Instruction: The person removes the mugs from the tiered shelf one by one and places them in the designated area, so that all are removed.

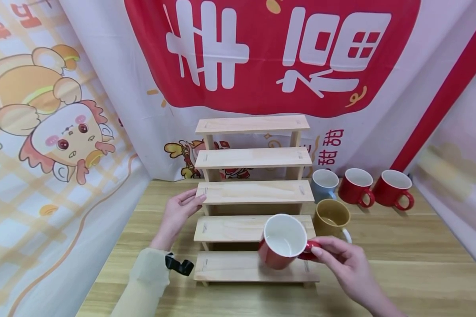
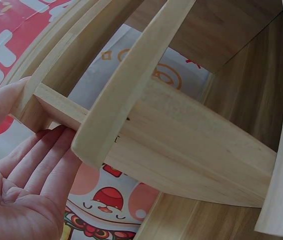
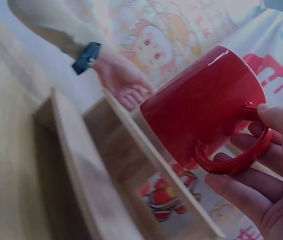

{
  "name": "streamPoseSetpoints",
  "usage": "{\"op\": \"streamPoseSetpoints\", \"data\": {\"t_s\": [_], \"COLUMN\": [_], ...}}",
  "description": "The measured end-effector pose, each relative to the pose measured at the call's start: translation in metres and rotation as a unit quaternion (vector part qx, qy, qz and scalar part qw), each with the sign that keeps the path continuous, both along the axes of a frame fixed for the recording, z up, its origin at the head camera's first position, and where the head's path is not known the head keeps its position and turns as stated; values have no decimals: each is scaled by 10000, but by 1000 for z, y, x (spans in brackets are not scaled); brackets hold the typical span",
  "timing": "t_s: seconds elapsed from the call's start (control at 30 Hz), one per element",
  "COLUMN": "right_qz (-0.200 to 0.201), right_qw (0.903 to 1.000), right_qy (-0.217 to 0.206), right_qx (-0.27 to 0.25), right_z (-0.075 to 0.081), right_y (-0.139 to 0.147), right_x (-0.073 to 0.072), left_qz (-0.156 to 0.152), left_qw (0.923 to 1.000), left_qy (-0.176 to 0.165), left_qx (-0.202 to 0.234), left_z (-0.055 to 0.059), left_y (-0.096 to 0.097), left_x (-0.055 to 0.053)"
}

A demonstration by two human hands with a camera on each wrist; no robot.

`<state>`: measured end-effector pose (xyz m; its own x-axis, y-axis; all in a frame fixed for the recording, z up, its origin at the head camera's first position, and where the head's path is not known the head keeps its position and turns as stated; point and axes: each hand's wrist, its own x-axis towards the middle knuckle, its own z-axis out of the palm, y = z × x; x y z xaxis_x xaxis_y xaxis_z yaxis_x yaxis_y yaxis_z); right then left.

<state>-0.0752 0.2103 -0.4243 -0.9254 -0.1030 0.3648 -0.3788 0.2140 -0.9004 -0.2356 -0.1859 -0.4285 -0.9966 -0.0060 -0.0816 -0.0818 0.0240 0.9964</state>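
Note:
My right hand (image 1: 343, 266) grips the handle of a red mug (image 3: 206, 105) with a white inside. The mug is upright and overlaps the lowest two steps of a wooden tiered shelf (image 1: 242, 193) in the head view. With its thumb on one side and fingers on the other, my left hand (image 2: 31, 180) holds the left end of the middle step. In the right wrist view, fingers (image 3: 251, 195) pass round and behind the mug's handle. The left hand (image 3: 121, 77) appears there behind the shelf.
To the right of the shelf stand a tan mug (image 1: 331, 215) with a white handle, a light blue mug (image 1: 321, 187) and two red mugs, one near the blue mug (image 1: 354, 189) and one farther right (image 1: 388, 191). Printed cloth (image 1: 143, 132) hangs behind the wooden tabletop (image 1: 400, 246).

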Motion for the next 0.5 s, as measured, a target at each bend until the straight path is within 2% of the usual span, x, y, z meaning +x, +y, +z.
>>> {"op": "streamPoseSetpoints", "data": {"t_s": [0.27, 0.4, 0.5], "right_qz": [-579, -981, -1077], "right_qw": [9981, 9951, 9936], "right_qy": [187, 131, 255], "right_qx": [-26, -21, -211], "right_z": [12, 16, 18], "right_y": [23, 34, 44], "right_x": [-1, -1, -3], "left_qz": [-5, -16, -29], "left_qw": [9999, 9999, 9999], "left_qy": [54, 75, 125], "left_qx": [97, 83, 72], "left_z": [-3, -3, -3], "left_y": [0, 0, 1], "left_x": [-2, -2, -2]}}
